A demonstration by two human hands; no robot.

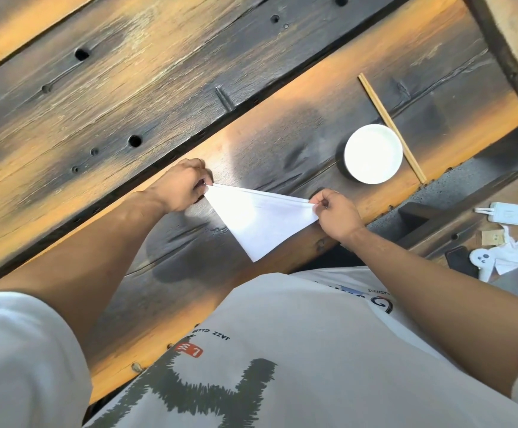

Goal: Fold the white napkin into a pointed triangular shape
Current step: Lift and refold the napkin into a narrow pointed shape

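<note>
The white napkin (259,219) is folded into a triangle and stretched taut just above the dark wooden table (158,97). Its long edge runs between my two hands and its point hangs toward my body. My left hand (180,186) pinches the left corner between thumb and fingers. My right hand (338,213) pinches the right corner the same way. Both hands are over the near plank of the table.
A white bowl (373,153) stands to the right of the napkin, with a pair of wooden chopsticks (392,128) lying beside it. Past the table's right edge, a white charger (509,213), papers and a dark phone (460,257) lie on a lower surface.
</note>
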